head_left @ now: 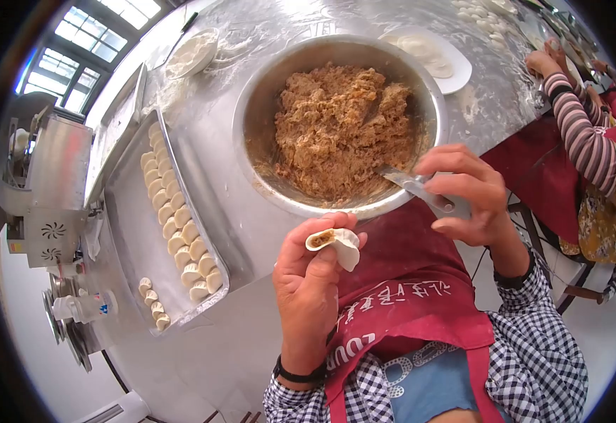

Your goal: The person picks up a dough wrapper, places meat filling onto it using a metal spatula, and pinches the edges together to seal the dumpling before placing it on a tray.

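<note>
Held in the fingers of my left hand is a half-folded dumpling, its wrapper open at one end with brown filling showing. My right hand has its fingers spread, thumb apart, around the handle end of a metal filling spatula without gripping it. The spatula's blade rests in the meat filling, leaning on the near right rim of a large steel bowl. The bowl stands on the metal table right beyond both hands.
Left of the bowl, a metal tray carries rows of folded dumplings. A plate of wrappers lies behind the bowl at right, and a bowl of flour at back left. Another person's striped sleeve is at the far right.
</note>
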The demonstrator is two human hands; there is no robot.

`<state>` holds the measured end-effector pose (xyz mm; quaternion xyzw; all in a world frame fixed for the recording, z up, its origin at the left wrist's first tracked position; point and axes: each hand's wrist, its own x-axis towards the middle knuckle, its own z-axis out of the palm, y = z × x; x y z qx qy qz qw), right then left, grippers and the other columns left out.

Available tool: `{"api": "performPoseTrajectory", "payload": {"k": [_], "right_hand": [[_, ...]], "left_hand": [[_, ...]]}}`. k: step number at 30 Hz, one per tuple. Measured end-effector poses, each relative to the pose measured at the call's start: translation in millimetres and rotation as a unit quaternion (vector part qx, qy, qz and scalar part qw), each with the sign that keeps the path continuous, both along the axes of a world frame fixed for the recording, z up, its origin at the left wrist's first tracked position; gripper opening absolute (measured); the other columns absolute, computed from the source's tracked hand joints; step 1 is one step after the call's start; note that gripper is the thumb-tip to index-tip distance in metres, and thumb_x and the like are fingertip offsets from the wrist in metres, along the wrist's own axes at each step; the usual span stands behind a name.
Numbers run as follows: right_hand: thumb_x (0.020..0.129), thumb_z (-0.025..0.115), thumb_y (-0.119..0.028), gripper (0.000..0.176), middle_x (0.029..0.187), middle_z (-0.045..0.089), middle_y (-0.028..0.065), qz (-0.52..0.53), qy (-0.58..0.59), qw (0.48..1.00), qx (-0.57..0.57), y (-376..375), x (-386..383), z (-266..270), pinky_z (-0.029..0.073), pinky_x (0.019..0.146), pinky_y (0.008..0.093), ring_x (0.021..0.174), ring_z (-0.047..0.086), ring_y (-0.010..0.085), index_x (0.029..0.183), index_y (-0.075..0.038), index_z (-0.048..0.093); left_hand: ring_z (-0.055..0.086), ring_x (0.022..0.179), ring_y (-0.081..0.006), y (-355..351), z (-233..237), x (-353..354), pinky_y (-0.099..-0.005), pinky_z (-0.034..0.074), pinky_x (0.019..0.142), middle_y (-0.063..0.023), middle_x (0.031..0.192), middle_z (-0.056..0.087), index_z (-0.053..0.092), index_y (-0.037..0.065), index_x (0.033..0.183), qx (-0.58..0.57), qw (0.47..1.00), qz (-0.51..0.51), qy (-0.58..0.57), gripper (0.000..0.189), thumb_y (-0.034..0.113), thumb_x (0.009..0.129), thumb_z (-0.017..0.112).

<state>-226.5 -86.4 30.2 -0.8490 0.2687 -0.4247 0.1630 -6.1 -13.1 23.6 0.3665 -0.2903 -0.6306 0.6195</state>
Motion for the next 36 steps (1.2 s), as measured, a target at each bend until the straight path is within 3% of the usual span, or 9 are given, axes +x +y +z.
{"api": "performPoseTrajectory", "payload": {"k": [7,10,20,22,28,36], "right_hand": [[0.061,0.073,-0.006,0.031,0.1,0.059,0.0154,-0.015,-0.121,0.992,-0.016,32,50,25,0.049,0.074,0.0361,0.09,0.059,0.0296,0.089,-0.002,0.059],[0.062,0.071,-0.004,0.029,0.1,0.059,0.0154,-0.057,-0.173,0.983,-0.004,33,78,14,0.049,0.075,0.0364,0.091,0.058,0.0303,0.087,-0.002,0.059],[0.064,0.072,-0.002,0.028,0.104,0.059,0.0176,-0.024,-0.172,0.985,0.007,34,86,4,0.048,0.075,0.0367,0.091,0.059,0.0303,0.087,-0.002,0.058],[0.063,0.069,-0.003,0.017,0.097,0.06,0.0121,-0.029,-0.184,0.982,-0.016,35,87,4,0.049,0.07,0.033,0.088,0.059,0.0269,0.078,-0.003,0.06],[0.06,0.07,-0.007,0.017,0.093,0.061,0.0107,-0.021,-0.155,0.985,-0.076,31,86,3,0.049,0.068,0.0321,0.084,0.06,0.0248,0.074,-0.003,0.061],[0.062,0.07,-0.007,0.015,0.095,0.061,0.0113,-0.023,-0.182,0.983,-0.028,32,83,-2,0.049,0.067,0.0319,0.082,0.06,0.0245,0.073,-0.004,0.061]], "left_hand": [[0.052,0.109,-0.0244,4,17,-14,-0.0373,0.044,0.094,-0.0182,0.117,0.051,0.045,-0.002,0.117,-0.027,0.998,-0.027,0.057,0.028,0.002,0.09,0.044],[0.054,0.104,-0.0238,11,19,-18,-0.0362,0.048,0.087,-0.0157,0.113,0.053,0.044,-0.003,0.119,-0.011,0.999,0.005,0.049,0.031,0.001,0.088,0.044],[0.055,0.103,-0.022,20,14,-21,-0.0334,0.048,0.086,-0.0154,0.115,0.051,0.04,-0.004,0.123,-0.014,0.998,0.025,0.064,0.034,0.002,0.089,0.042],[0.055,0.103,-0.0218,20,15,-22,-0.0329,0.048,0.086,-0.0158,0.115,0.051,0.04,-0.005,0.124,-0.004,0.998,0.022,0.065,0.035,0.002,0.09,0.042],[0.053,0.107,-0.0218,21,12,-21,-0.0313,0.046,0.089,-0.0174,0.119,0.049,0.036,-0.007,0.127,-0.015,1.0,0.004,0.025,0.038,0.0,0.089,0.039],[0.049,0.112,-0.0222,21,6,-21,-0.0315,0.043,0.093,-0.0183,0.124,0.045,0.034,-0.007,0.128,-0.028,1.0,-0.007,0.001,0.039,0.001,0.09,0.04]]}}
